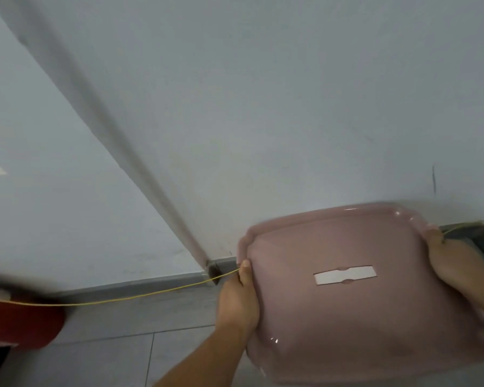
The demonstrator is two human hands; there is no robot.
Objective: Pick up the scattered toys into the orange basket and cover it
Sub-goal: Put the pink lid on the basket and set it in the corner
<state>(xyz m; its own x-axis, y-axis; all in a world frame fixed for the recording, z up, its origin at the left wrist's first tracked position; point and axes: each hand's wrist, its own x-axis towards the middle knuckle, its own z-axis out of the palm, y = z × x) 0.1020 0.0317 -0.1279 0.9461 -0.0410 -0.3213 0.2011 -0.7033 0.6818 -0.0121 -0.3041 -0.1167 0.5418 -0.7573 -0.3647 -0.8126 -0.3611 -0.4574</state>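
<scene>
Observed pink lid held in the air, clear of the tiled floor below it and in front of the white wall, top face tilted toward camera. Noted free room above and to the left of lid; grey skirting just behind its far edge.

Gripped at lid's left rim by left hand: thumb pressed on top, other fingers under lid, unseen. Gripped at lid's right rim by right hand: thumb over the edge, other fingers hidden beneath.

Traced thin yellow cord from lid's left edge to a blurred red object well left of lid.

Logged lid as glossy, round-cornered, raised rim, white label near centre, edges motion-blurred
</scene>
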